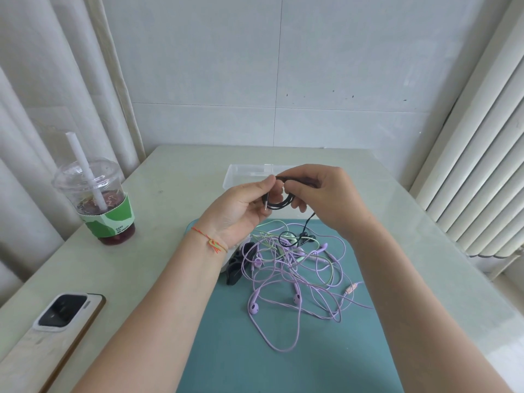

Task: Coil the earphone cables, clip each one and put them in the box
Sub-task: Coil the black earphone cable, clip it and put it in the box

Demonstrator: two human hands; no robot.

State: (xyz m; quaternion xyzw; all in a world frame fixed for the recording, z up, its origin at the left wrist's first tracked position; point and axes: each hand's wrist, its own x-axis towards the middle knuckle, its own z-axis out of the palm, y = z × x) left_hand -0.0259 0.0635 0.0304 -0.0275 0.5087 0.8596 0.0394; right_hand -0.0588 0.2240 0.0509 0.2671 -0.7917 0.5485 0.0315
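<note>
Coiling black earphone cable (279,204) above teal mat (283,350), in front of clear plastic box (236,173).

Pinched between left hand (241,207) and right hand (317,194), both curled round the coil. Risk: dangling tail with earbuds (307,238) resting on the purple and green earphone tangle (295,276), likely to snag; loops could spring loose before clipping. Black cable clips (238,263) just below left wrist.
</note>
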